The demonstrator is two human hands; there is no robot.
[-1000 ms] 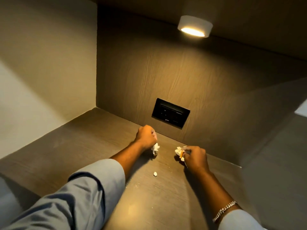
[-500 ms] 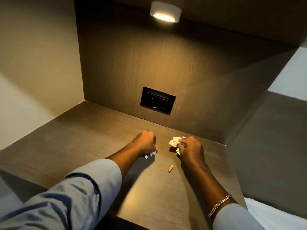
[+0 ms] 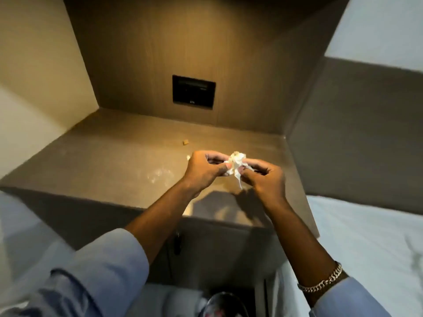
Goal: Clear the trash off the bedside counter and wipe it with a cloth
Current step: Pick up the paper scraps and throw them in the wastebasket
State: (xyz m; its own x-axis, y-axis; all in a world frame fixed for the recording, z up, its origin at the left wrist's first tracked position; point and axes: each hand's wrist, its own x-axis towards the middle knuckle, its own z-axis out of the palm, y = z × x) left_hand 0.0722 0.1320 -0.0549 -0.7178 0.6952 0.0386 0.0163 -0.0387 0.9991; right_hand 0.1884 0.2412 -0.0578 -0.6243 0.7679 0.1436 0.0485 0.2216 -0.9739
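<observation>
Both hands, left hand [image 3: 204, 169] and right hand [image 3: 266, 180], pinching crumpled tissue [image 3: 235, 165] above counter [image 3: 109, 165] (maybe a butt [image 3: 185, 142] behind)

On show: 2 hands, 1 tissue wad [image 3: 236, 165], 1 butt [image 3: 185, 142], 1 socket panel [image 3: 193, 91], 1 bracelet [image 3: 322, 281].

Niche closed on three sides: pale wall [image 3: 34, 88] at left, wood back panel [image 3: 183, 42] with a black socket plate [image 3: 193, 91], dark panel [image 3: 343, 133] at right. Surface [image 3: 103, 161] open from the front edge; left half bare. Small tan scrap [image 3: 185, 142] lies near the back, white crumbs [image 3: 158, 175] mid-surface. Both hands, left hand [image 3: 203, 171] and right hand [image 3: 266, 179], meet above the front right, pinching crumpled paper [image 3: 235, 163] and blocking that approach.
</observation>
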